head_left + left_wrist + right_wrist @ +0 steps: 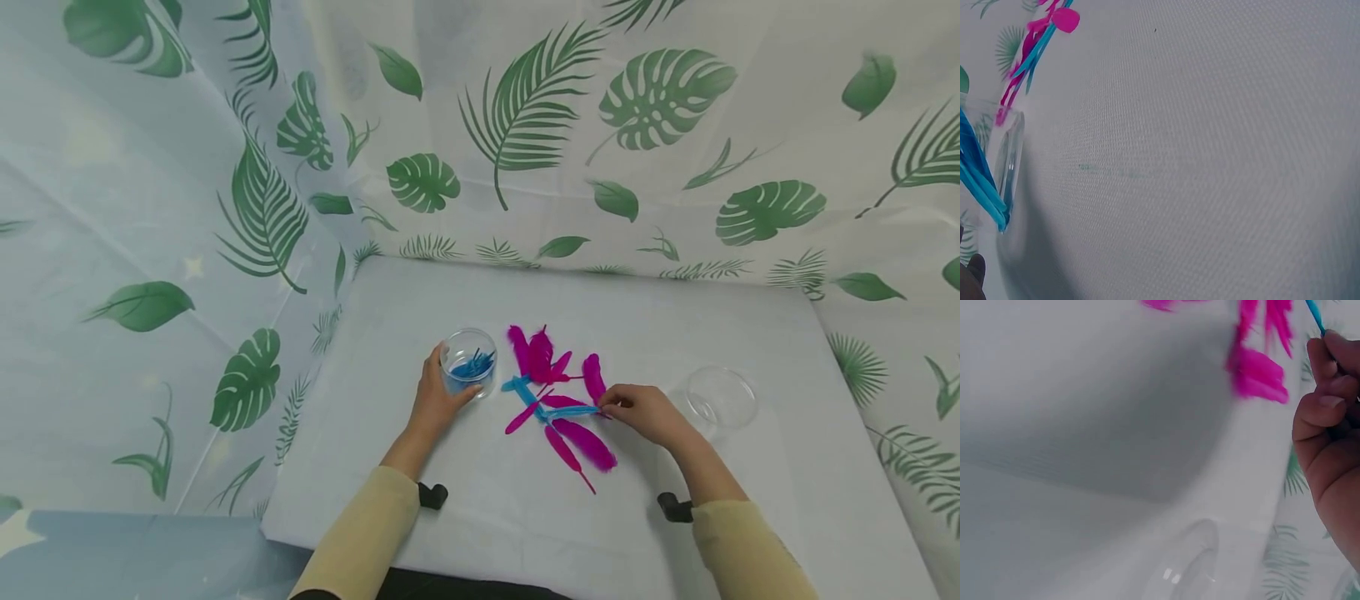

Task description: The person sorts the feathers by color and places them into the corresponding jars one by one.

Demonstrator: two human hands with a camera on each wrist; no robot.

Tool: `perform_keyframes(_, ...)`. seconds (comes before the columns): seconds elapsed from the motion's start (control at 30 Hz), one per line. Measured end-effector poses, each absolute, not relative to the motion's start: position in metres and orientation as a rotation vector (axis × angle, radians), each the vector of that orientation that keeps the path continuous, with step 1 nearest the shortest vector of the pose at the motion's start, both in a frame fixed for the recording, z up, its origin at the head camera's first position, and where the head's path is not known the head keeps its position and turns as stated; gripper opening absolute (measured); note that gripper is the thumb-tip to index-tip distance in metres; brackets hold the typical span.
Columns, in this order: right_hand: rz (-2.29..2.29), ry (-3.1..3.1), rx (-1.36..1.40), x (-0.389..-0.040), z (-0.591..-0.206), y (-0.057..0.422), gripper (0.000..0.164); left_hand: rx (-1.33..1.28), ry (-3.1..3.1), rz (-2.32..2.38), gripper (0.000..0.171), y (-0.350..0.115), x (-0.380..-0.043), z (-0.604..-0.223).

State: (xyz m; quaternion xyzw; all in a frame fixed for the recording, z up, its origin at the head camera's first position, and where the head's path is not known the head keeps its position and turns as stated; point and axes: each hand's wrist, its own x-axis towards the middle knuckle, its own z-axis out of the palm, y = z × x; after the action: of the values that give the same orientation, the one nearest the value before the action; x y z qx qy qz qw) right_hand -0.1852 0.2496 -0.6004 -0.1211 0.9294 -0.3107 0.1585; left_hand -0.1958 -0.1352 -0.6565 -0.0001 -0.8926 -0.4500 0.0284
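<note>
My left hand (433, 398) grips a clear plastic cup (450, 379) with blue feathers (474, 365) inside, its thumb across the near side. In the left wrist view the blue feathers (982, 181) show through the cup wall. At the right of the feather pile, my right hand (643, 412) pinches the end of a blue feather (572, 411) between thumb and fingertips. The quill also shows between the fingertips in the right wrist view. Magenta feathers (585, 444) lie spread on the table, and another blue feather (531, 397) lies among them.
A second clear cup (722, 398) stands to the right, beyond my right forearm. The white table (465, 517) ends at a leaf-print curtain (525, 225) at the back and on the left. Black wrist mounts (675, 507) stick out inward from both sleeves.
</note>
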Motion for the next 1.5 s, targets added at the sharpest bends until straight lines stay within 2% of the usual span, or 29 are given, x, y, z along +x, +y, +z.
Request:
perform_keyframes(0.2,-0.954,2.674,-0.237,-0.202,-0.565,0.254,0.02,0.007,-2.761,-1.387,0.105,-0.136,-0.196,-0.655)
perform_keyframes(0.37,-0.97,2.707,-0.249,-0.221,-0.532,0.239,0.026,0.008,-2.764,-1.393,0.105,-0.136,-0.196,-0.655)
perform_keyframes(0.7,-0.959,2.709,-0.49,-0.258,-0.494,0.166,0.014,0.021,-2.763,-1.411,0.104,-0.136,-0.196,-0.654)
perform_keyframes(1.07,-0.798,2.621,-0.579,-0.28,-0.515,0.092,0.012,-0.016,-2.738,-1.385,0.104,-0.138,-0.198,-0.658)
perform_keyframes(1.3,-0.667,2.638,-0.815,-0.278,-0.523,0.06,0.015,-0.029,-2.737,-1.372,0.103,-0.139,-0.199,-0.659)
perform_keyframes(1.5,-0.543,2.625,-0.836,-0.273,-0.529,0.04,0.015,-0.05,-2.748,-1.362,0.103,-0.14,-0.199,-0.659)
